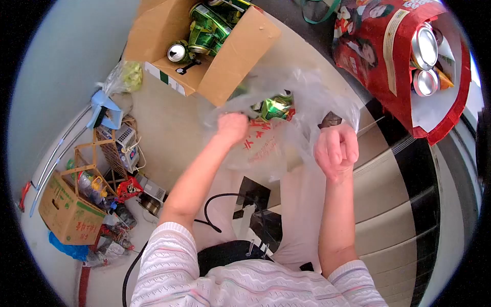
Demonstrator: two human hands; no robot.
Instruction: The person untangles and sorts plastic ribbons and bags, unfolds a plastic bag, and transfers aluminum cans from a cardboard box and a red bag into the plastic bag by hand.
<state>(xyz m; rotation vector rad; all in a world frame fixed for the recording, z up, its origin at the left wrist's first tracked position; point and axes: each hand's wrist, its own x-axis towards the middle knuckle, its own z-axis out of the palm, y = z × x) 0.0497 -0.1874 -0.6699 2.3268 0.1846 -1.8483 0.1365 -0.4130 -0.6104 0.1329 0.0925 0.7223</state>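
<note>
A thin, see-through plastic bag [263, 146] with red print is spread between my two hands. My left hand [233, 127] is closed in a fist at the bag's left side. On the right, my right hand [336, 148] has its fingers curled tight at the bag's other edge. Inside the bag lies a crushed green can [276, 106], and a dark item [330, 119] shows near my right hand, too unclear to name. Just beyond my left hand stands an open cardboard box [238, 56] holding several green drink cans [204, 33].
A red shopping bag [381, 66] with silver-ended cans stands at the upper right. To the left are a blue dustpan [106, 108], a printed carton [71, 210] with bottles, and a small bag with yellow-green contents [130, 77]. A black cable [206, 210] crosses near my legs.
</note>
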